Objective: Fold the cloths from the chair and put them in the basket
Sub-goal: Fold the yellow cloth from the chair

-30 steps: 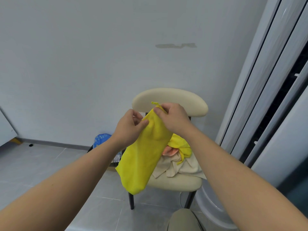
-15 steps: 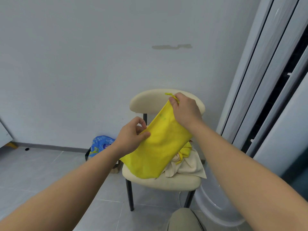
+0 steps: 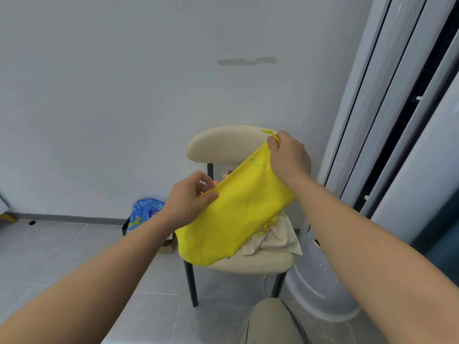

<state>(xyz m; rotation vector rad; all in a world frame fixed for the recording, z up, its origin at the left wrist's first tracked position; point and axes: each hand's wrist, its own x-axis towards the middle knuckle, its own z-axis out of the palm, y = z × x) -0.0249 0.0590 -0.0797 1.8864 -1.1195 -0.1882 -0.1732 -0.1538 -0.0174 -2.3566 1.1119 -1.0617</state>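
Hands, two, hold one yellow cloth point(image 3: 236, 214) stretched aslant above the one chair point(image 3: 223, 145): my left hand point(image 3: 188, 197) pinches its lower corner, my right hand point(image 3: 289, 157) its upper. Two more cloths lie on the seat: one cream cloth point(image 3: 278, 239) and one second yellow cloth point(image 3: 269, 225), mostly hidden. One pale basket point(image 3: 320, 294) stands beside the chair.

Both hands point(image 3: 289, 156) pinch a yellow cloth point(image 3: 236, 214) above the chair point(image 3: 223, 145)
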